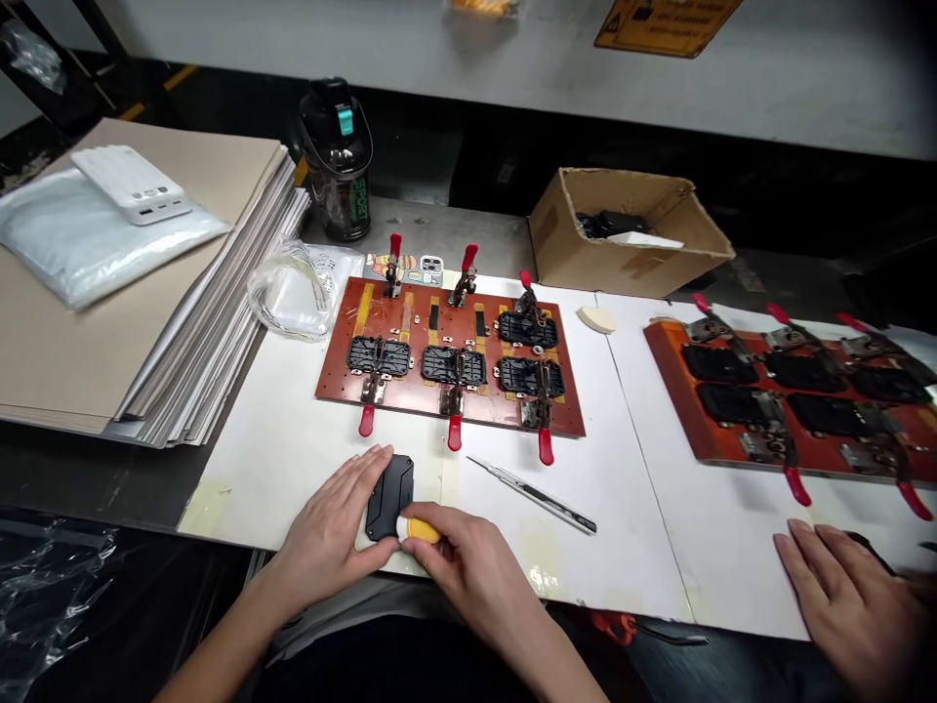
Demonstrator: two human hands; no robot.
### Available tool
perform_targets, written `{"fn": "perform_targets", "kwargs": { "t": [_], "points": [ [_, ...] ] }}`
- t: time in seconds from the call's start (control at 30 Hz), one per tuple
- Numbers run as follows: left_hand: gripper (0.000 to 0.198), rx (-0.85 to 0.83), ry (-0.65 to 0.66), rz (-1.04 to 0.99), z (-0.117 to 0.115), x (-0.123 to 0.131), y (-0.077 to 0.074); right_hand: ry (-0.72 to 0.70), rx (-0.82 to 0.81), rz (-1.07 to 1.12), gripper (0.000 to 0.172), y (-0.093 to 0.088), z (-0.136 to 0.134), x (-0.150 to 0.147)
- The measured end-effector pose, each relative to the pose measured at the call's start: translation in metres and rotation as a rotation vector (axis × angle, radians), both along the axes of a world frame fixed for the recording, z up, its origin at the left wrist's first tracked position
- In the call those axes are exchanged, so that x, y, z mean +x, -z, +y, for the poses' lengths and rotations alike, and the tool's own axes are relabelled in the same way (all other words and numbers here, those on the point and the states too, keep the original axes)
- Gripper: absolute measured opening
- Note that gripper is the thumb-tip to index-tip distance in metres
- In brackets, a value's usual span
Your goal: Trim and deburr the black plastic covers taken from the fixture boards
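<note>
My left hand (333, 513) grips a flat black plastic cover (390, 493) at the table's front edge, its fingers along the left side and its thumb at the lower end. Between the thumb and fingers of my right hand (468, 552) is a small rounded yellow piece with a white end (419, 530). That white end touches the lower right of the cover. To the right lie metal tweezers (538, 496). Beyond the hands, a reddish-brown fixture board (450, 395) carries several black plastic parts under red-handled toggle clamps (455, 415).
At right, another person's hand (841, 596) rests by a second clamp fixture (673, 391). A cardboard box (630, 264), a cream wedge (596, 319) and a dark water bottle (341, 166) stand farther back. Stacked cardboard sheets (212, 322) bear a white power bank (132, 183).
</note>
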State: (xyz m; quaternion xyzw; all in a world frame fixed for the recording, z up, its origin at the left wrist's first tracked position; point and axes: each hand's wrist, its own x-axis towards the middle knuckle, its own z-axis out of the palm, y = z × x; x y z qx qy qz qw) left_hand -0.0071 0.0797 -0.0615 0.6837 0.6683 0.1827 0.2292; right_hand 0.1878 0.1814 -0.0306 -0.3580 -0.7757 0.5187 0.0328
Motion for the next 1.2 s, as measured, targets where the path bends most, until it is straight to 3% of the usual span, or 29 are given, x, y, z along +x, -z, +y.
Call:
{"fn": "perform_targets", "kwargs": {
  "t": [0.17, 0.3, 0.4, 0.5, 0.57, 0.67, 0.77, 0.97, 1.1, 1.2],
  "points": [
    [0.088, 0.006, 0.007, -0.015, -0.001, -0.001, -0.001, 0.051, -0.014, 0.018, 0.019, -0.009, 0.006, -0.007],
    [0.091, -0.016, -0.027, -0.037, 0.0, -0.001, -0.002, -0.065, -0.124, -0.073, 0.012, -0.022, 0.009, 0.011],
    [0.09, -0.018, -0.029, -0.046, 0.001, -0.001, -0.001, 0.097, -0.128, -0.091, 0.019, -0.022, 0.01, 0.02],
    [0.091, 0.0, -0.025, -0.05, 0.0, -0.001, 0.001, 0.189, 0.01, 0.007, 0.026, -0.011, 0.007, 0.012],
    [0.092, 0.021, -0.023, -0.051, 0.0, -0.002, 0.002, 0.106, 0.131, 0.038, 0.025, -0.003, 0.003, 0.001],
    [0.092, 0.041, -0.02, -0.045, -0.001, -0.002, 0.002, -0.089, 0.314, -0.109, 0.026, 0.0, -0.005, -0.012],
    [0.091, 0.034, -0.024, -0.038, 0.0, -0.001, 0.001, -0.228, 0.374, -0.247, 0.019, -0.003, -0.009, -0.016],
    [0.09, 0.021, 0.001, -0.037, 0.001, -0.002, 0.0, -0.224, 0.414, -0.23, 0.023, -0.003, -0.003, -0.017],
    [0.091, 0.013, -0.004, -0.05, -0.001, -0.004, -0.001, -0.323, 0.263, -0.187, 0.014, -0.014, 0.002, 0.004],
    [0.091, 0.016, 0.003, -0.045, -0.001, -0.005, -0.002, -0.154, 0.149, -0.139, 0.015, -0.02, 0.001, 0.016]
  ]
}}
